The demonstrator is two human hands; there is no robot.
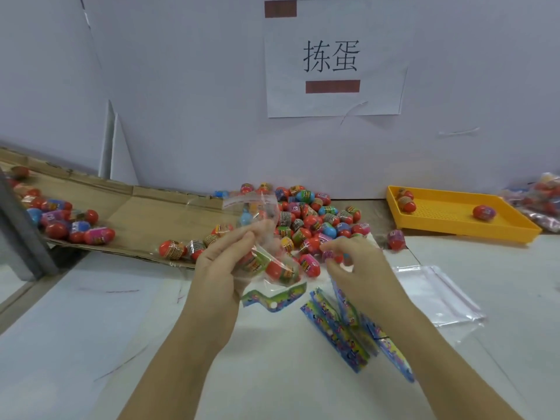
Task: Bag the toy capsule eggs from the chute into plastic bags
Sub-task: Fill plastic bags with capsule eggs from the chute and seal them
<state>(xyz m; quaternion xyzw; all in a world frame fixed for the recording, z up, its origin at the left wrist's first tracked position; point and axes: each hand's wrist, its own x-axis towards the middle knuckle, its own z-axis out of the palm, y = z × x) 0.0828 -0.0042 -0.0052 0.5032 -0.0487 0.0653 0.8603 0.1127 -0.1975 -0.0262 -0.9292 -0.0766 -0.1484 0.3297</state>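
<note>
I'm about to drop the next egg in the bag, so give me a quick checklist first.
1. Left hand grip on plastic bag: ok, held up.
2. Bag mouth open: cannot tell, film crumpled.
3. Right hand grip on pink egg: ok, fingers curled round it.
4. Bagged eggs settled at the bottom: ok.
5. Egg pile stocked: ok.
6. Spare bags stacked nearby: ok.

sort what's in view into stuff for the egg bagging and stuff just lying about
For the job: left hand holding the bag, right hand pinching an egg, egg pile, chute, empty bags.
Lying about: yellow tray, paper sign, printed cards (role unclear).
</note>
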